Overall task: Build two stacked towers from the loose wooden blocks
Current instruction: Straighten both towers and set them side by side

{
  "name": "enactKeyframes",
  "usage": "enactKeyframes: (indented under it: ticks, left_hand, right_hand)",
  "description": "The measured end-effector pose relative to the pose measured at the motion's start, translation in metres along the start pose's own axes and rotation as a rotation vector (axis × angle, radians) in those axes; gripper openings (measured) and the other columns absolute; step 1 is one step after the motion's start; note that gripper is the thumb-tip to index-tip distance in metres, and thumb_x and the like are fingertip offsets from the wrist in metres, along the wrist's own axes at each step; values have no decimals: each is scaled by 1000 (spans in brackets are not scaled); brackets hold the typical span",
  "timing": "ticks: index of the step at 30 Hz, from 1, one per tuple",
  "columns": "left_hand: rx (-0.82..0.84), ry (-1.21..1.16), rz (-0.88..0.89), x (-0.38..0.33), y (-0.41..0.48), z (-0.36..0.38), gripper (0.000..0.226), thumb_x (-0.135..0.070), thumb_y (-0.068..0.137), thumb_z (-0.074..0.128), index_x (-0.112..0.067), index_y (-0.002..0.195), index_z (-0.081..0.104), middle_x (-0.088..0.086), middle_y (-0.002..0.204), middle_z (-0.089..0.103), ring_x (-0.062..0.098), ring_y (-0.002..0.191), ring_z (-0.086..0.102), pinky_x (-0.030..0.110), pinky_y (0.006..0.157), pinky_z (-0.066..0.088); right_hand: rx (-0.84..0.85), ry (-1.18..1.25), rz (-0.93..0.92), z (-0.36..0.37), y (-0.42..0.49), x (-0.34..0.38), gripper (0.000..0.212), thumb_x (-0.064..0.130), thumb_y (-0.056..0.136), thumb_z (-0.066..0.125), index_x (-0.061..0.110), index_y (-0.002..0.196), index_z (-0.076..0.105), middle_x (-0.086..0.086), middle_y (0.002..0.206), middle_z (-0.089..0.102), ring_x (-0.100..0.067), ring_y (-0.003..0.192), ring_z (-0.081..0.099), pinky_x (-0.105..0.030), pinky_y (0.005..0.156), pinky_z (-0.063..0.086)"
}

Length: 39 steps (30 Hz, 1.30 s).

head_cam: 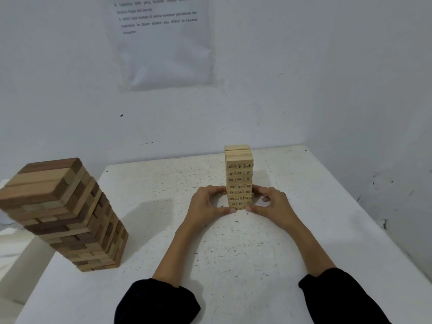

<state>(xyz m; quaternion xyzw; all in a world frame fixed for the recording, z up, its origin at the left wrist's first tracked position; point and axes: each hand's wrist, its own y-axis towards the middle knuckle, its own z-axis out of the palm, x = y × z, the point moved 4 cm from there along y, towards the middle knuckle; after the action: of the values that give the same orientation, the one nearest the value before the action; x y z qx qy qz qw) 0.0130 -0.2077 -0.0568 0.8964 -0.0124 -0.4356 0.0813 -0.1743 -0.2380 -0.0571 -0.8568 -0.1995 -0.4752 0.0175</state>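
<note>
1. Wall (304,66): white painted, scuffed, rising beyond the fingers and returning along the right side to form a corner.
2. Table (233,253): white top, rough and flecked with dark specks, lying under both hands.
3. Dark tower (67,213): well to the left of the left hand's fingers, standing near the table's left edge. Made of rectangular wooden blocks in mixed brown and tan, laid crosswise layer on layer, edges uneven.
4. Printed sheet (163,47): fixed to the wall high above the fingers and to their left, glossy and wrinkled. The lines of print are too blurred to read.
5. Pale tower (239,174): slim, of light wood, standing between the fingers of both hands. Block ends are stamped with black numbers; 5, 34, 21, 43, 44 and 14 are legible, the others smeared.
6. Left hand (208,204) and right hand (273,204): each curls round the pale tower's lower layers, fingers (217,188) pressed to its sides and thumbs at its base.
7. Black sleeves (159,302): they cover both forearms nearest the camera.
</note>
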Motion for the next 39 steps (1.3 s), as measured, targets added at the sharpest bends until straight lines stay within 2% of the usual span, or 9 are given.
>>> enactKeyframes:
  ticks: [3, 5, 10, 16, 23, 28, 33, 37, 39]
  left_hand:
    - [-7, 5, 10, 1, 10, 4, 60, -34, 62, 87, -31, 117, 65, -13, 113, 67, 2, 107, 56, 25, 94, 43]
    - [-9, 7, 15, 1, 16, 5, 59, -35, 62, 87, -33, 117, 65, -16, 111, 66, 1, 106, 56, 23, 93, 42]
    - [-16, 5, 27, 2, 30, 7, 59, -34, 63, 86, -31, 118, 65, -18, 109, 64, -4, 102, 53, 10, 84, 35]
    - [-2, -19, 30, 3, 44, 7, 59, -32, 61, 87, -28, 117, 66, -20, 106, 64, -8, 100, 55, 16, 90, 40]
    - [11, -45, 41, 4, 46, 7, 57, -25, 61, 88, -25, 114, 66, -25, 98, 59, -27, 92, 48, -1, 82, 36]
    - [8, -50, 49, 5, 46, 7, 59, -26, 60, 88, -25, 115, 67, -22, 100, 62, -22, 94, 50, 5, 87, 40]
    - [10, -46, 59, 7, 48, 8, 59, -30, 60, 89, -25, 115, 67, -13, 108, 67, -8, 101, 57, 14, 90, 43]
    - [4, -31, 60, 9, 49, 9, 59, -31, 60, 88, -27, 114, 67, -16, 104, 66, -14, 98, 54, 5, 84, 38]
    - [0, -20, 66, 9, 49, 9, 59, -33, 60, 88, -28, 115, 67, -17, 104, 65, -15, 97, 53, 6, 84, 39]
  right_hand:
    - [-15, -5, -8, -3, 9, -4, 59, 15, 75, 77, 24, 129, 54, 9, 100, 60, -12, 99, 51, -20, 84, 41]
    - [-21, -8, -6, -4, 14, -7, 59, 15, 76, 77, 23, 129, 54, 10, 101, 59, -13, 100, 51, -22, 85, 42]
    - [-4, -8, -5, -8, 28, -12, 58, 16, 75, 77, 24, 129, 55, 10, 103, 60, -6, 98, 50, -5, 78, 35]
    - [10, 9, 17, -12, 43, -20, 59, 17, 74, 78, 24, 128, 55, 8, 108, 63, -8, 101, 50, -7, 77, 35]
    - [24, -2, 12, -13, 46, -20, 58, 17, 74, 78, 25, 126, 56, 13, 102, 61, 10, 92, 48, 0, 73, 34]
    - [24, -3, 7, -13, 46, -20, 56, 17, 73, 79, 26, 124, 57, 16, 101, 60, 12, 91, 50, -2, 72, 34]
    - [20, 6, 4, -13, 46, -20, 57, 17, 73, 79, 26, 124, 57, 20, 97, 59, 11, 92, 49, -5, 74, 34]
    - [18, 11, 3, -13, 46, -21, 57, 17, 73, 79, 25, 125, 57, 16, 101, 60, 0, 96, 51, -9, 75, 34]
    - [17, 2, 1, -12, 47, -22, 58, 19, 73, 79, 26, 126, 56, 15, 103, 61, -7, 100, 52, -9, 76, 35]
